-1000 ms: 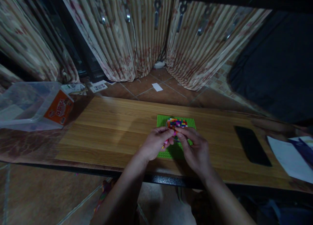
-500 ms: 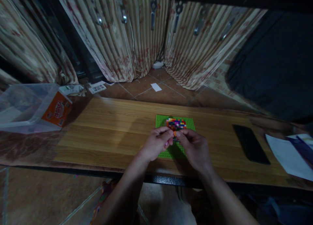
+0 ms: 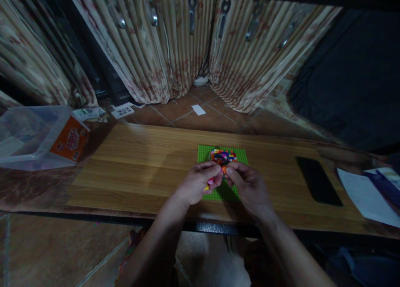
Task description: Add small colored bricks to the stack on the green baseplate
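Note:
Between the fingertips of both hands is a small orange toy brick (image 3: 223,169), held above a green studded baseplate (image 3: 202,150). My left hand (image 3: 200,180) is closed, its thumb and forefinger pinching at the brick's left side. Pink and yellow bricks (image 3: 206,187) peek out from under its curled fingers. My right hand (image 3: 248,185) pinches the orange brick from the right. Just beyond the fingers, a block of many-coloured bricks (image 3: 223,155) stands on the baseplate; its near part is hidden by my hands.
The wooden tabletop (image 3: 140,162) carries a black phone-like slab (image 3: 318,180) on the right, with papers (image 3: 365,195) beside it. A clear plastic bin (image 3: 34,137) with an orange label stands at the left. Striped curtains (image 3: 175,49) hang behind.
My hands stay together over the baseplate with small finger shifts. A yellow brick now shows below the left fingers, and more of the orange brick is visible. The view has shifted slightly.

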### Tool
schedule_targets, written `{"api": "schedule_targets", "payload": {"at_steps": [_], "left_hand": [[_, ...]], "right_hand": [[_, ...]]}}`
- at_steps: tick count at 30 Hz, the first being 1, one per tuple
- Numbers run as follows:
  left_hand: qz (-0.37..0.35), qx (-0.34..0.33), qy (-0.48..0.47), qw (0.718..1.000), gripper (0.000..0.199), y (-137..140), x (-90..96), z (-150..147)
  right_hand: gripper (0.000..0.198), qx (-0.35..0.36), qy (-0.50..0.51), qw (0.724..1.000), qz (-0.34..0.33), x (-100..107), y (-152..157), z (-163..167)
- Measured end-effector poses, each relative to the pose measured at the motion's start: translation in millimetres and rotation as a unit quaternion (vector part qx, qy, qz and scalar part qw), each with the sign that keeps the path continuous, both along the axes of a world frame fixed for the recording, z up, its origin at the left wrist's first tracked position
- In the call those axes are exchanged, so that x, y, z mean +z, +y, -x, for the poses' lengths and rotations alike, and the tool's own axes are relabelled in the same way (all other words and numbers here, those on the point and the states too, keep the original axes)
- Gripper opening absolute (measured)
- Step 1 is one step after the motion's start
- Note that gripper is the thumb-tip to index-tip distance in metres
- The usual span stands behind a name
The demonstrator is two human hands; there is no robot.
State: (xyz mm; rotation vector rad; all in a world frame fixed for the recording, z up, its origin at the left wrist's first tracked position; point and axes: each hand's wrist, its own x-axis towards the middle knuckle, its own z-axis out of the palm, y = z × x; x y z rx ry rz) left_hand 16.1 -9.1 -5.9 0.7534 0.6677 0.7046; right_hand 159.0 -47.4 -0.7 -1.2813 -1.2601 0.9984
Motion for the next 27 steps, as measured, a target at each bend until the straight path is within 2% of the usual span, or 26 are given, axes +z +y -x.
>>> {"api": "schedule_targets", "payload": {"at_steps": [5,8,11,15,22,27], "left_hand": [[0.092,-0.052,-0.067,0.992,0.022,2,-0.3,6],[0.117,-0.068,-0.100,0.986,0.019,5,1.8,10],[0.111,-0.049,-0.106,0.987,0.019,7,3.3,15],[0.097,0.000,-0.097,0.991,0.020,10,3.2,20],[0.091,0.049,-0.084,0.991,0.016,12,5.4,26],[0.094,0.057,-0.080,0.991,0.018,11,5.8,24]], "right_hand": [[0.014,-0.007,-0.130,0.987,-0.090,0,-5,-7],[0.011,-0.030,-0.152,0.982,-0.107,-1,-5,-18],[0.010,-0.024,-0.191,0.976,-0.103,-2,-4,-29],[0.011,0.014,-0.302,0.944,-0.132,-4,-2,-35],[0.010,0.017,-0.395,0.899,-0.187,-14,2,-32],[0.011,0.006,-0.396,0.898,-0.189,-20,5,-32]]}}
